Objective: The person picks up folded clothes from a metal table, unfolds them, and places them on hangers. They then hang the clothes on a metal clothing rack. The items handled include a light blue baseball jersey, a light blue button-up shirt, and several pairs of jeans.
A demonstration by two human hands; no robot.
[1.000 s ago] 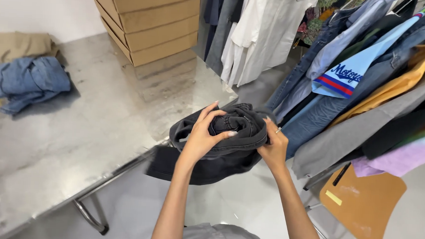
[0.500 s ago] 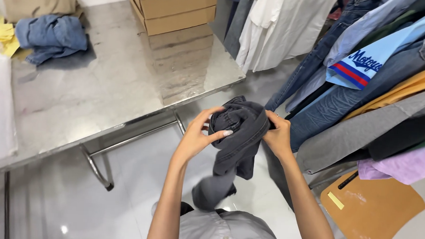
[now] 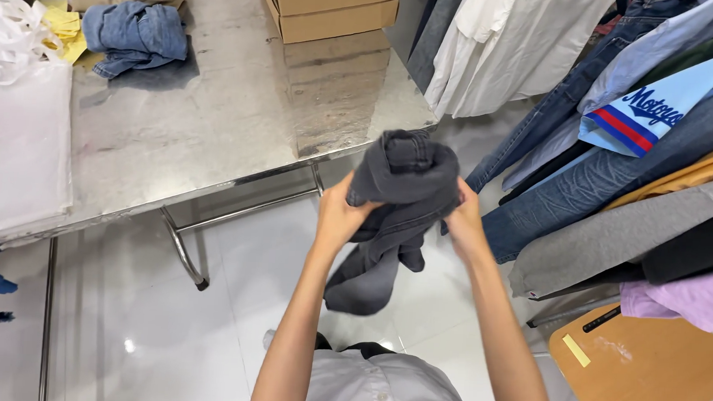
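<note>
At the centre of the frame, the left hand (image 3: 341, 216) and right hand (image 3: 463, 222) clasp a bundled dark grey garment (image 3: 397, 203) from either side (one end dangles toward the floor). The steel desk (image 3: 239, 113) fills the upper left, with folded blue jeans (image 3: 133, 34) and cardboard boxes (image 3: 334, 8).

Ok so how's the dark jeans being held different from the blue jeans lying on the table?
The dark grey jeans are bunched between the left hand and right hand, in the air, one end dangling. The blue jeans lie crumpled on the steel table, touched by no hand. One is charcoal, the other faded blue. Both are loosely wadded denim.
</note>
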